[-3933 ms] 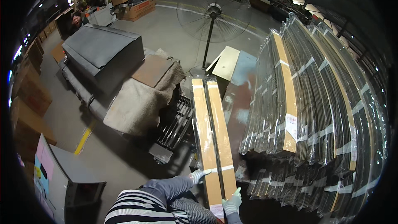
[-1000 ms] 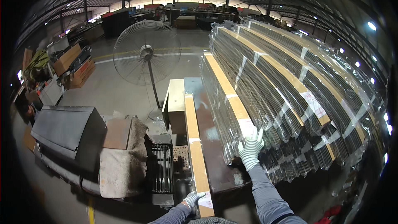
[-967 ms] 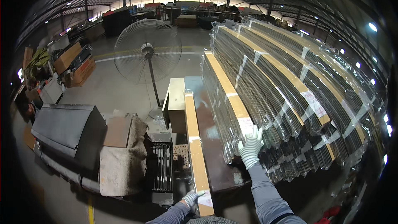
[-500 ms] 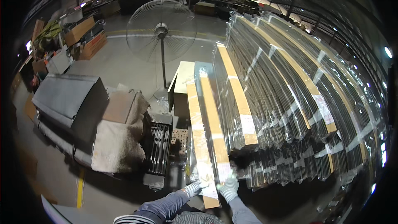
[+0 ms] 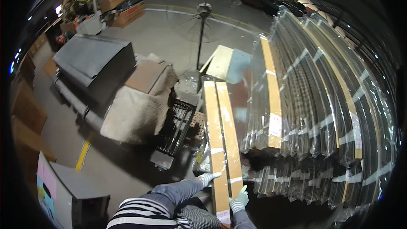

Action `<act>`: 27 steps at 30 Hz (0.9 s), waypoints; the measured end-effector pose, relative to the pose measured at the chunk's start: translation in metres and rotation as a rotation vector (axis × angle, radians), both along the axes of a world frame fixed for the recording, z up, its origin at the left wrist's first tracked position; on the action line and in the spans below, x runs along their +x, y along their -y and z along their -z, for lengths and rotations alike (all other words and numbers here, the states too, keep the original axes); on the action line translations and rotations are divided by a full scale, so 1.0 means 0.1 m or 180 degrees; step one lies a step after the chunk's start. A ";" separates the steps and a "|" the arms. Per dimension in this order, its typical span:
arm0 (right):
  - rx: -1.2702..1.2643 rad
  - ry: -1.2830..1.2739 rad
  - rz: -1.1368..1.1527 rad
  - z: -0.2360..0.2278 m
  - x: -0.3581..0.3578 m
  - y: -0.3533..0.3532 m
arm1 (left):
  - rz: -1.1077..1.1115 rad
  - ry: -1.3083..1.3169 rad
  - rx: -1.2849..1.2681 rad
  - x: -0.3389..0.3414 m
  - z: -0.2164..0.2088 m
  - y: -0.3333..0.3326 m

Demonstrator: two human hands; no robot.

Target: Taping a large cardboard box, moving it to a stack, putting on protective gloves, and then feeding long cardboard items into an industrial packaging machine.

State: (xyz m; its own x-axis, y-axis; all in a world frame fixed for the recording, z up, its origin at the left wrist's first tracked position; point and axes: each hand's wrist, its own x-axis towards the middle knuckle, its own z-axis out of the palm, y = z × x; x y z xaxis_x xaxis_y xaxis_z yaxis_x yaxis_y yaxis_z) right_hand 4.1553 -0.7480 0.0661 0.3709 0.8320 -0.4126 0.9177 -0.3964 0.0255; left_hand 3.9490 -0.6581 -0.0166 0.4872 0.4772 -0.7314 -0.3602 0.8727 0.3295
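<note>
Two long, narrow packages in clear plastic, each with a tan cardboard strip along its upper edge, lie side by side in front of me: a left package (image 5: 217, 157) and a right package (image 5: 231, 144). A thin dark gap runs between them. My left hand (image 5: 207, 179), in a pale striped glove, grips the left package's outer side near its close end. Lower down, my right hand (image 5: 239, 199), gloved likewise, holds the outer side of the right package, one finger pointing up along it. The undersides of both packages and some fingers are hidden.
At right stands a large stack of similar plastic-wrapped packages (image 5: 296, 101), in two layers. To the left are a black slatted rack (image 5: 178, 123), a beige cloth cover (image 5: 131, 112) and a grey box-shaped machine (image 5: 93, 59). A pedestal fan (image 5: 202, 38) stands beyond.
The two packages have come closer to me and further from the stack, and now lie nearly parallel. My view has tilted down and turned left, bringing a grey box into the lower left.
</note>
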 end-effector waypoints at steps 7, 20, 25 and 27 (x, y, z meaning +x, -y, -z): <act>0.0559 -0.1331 -0.0994 -0.63 -0.10 0.03 | 0.0670 -0.0411 0.0841 -0.09 0.01 0.78; 0.1196 -0.1381 -0.2998 -1.03 -0.83 -0.94 | -0.2607 0.0547 0.0068 -0.80 -0.50 0.45; 0.1360 -0.1283 -0.2974 -1.18 -1.58 -1.32 | -0.2984 0.1018 0.0331 -1.39 -0.61 0.06; 0.1213 -0.1383 -0.3015 -1.28 -1.69 -1.40 | -0.2892 0.0591 0.0502 -1.49 -0.65 -0.01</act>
